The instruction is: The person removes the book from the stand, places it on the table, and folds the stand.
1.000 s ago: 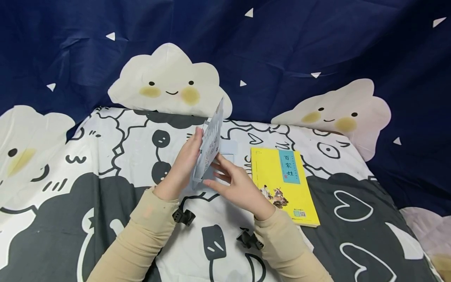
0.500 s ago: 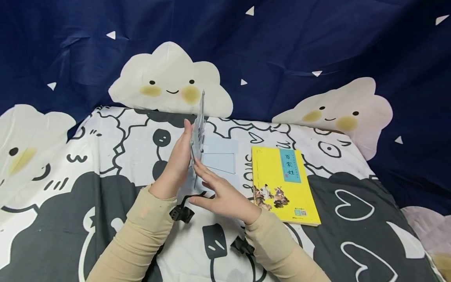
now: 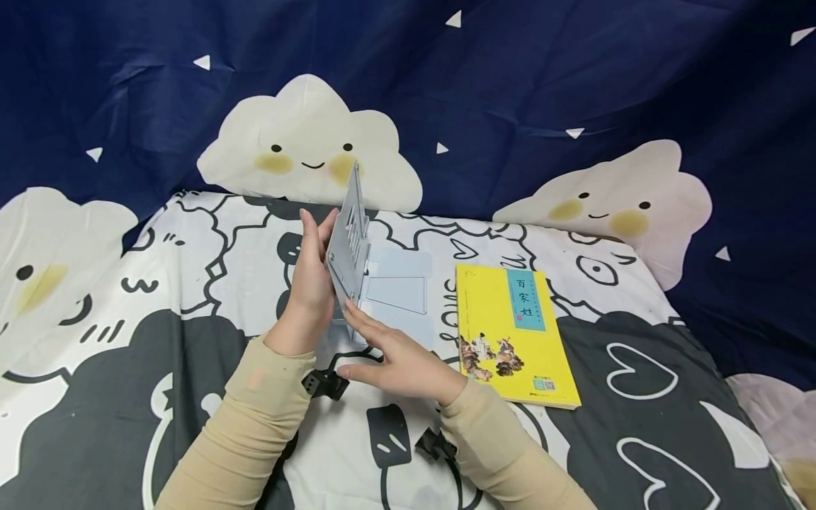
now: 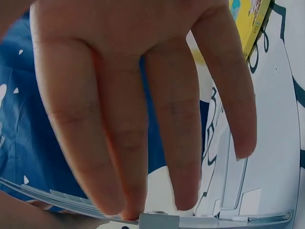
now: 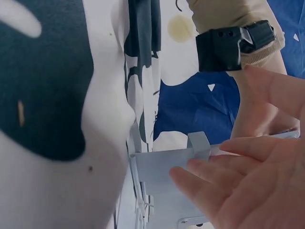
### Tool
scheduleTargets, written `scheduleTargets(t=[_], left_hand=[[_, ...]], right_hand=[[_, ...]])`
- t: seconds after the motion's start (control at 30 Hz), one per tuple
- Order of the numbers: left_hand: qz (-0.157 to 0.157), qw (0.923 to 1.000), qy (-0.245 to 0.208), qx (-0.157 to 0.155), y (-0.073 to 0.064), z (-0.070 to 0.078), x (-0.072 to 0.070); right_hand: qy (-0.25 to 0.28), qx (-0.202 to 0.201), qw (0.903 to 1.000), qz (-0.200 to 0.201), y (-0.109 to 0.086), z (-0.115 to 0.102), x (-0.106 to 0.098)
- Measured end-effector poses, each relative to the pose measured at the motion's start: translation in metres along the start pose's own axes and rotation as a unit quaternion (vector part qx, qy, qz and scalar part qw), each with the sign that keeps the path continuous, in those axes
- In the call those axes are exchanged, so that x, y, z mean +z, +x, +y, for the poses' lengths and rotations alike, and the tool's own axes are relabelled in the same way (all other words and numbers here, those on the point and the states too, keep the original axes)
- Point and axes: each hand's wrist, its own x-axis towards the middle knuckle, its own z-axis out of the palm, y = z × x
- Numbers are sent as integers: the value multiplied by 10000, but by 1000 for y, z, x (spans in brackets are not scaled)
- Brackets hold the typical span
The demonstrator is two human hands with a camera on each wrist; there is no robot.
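Observation:
A pale blue-grey folding stand stands on the bedding, its slotted panel point(image 3: 347, 244) raised steeply and leaning left over a flat base plate point(image 3: 398, 292). Against the panel's left face lies my left hand point(image 3: 309, 287), fingers pointing up. In the left wrist view the left hand's fingers point(image 4: 128, 133) are straight and slightly spread, tips close to the panel's edge. My right hand point(image 3: 408, 365) has its fingertips at the panel's near lower edge, thumb held apart. The right wrist view shows its fingers point(image 5: 214, 191) extended over the panel near a small square lip point(image 5: 198, 145).
A yellow book point(image 3: 484, 304) with a blue title patch lies flat to the right of the base plate. Black-and-white patterned bedding point(image 3: 210, 354) spreads beneath everything. Behind hangs a dark blue cloth point(image 3: 497, 78) printed with clouds and triangles. Each wrist wears a small black camera point(image 3: 325, 384).
The panel has swung from leaning right to leaning left, uncovering more of the base plate. My left hand moved left with it; my right hand shifted left and nearer the body.

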Motion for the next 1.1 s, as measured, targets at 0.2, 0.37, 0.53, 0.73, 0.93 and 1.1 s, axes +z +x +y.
scheduleTargets(t=[0.2,0.37,0.53,0.73,0.93,1.1], left_hand=[[-461,9965,629,317,0,-1,3],[-396,9918,1199,207,-3,0,6],[-470,9843,1700,21,-5,-3,12],[-614,9789,1934,-246,-7,-10,20],[-640,9761,2066,-234,-6,-21,28],[-693,9649,2519,-277,-8,-26,30]], right_hand=[[1254,105,9914,353,0,1,-10],[2439,134,9655,902,-1,3,-21],[3227,-113,9398,1122,-2,3,-25],[3729,-512,9184,1219,-3,1,-28],[4005,-799,9011,1458,-4,-1,-33],[4406,-757,8781,1708,-5,-2,-37]])
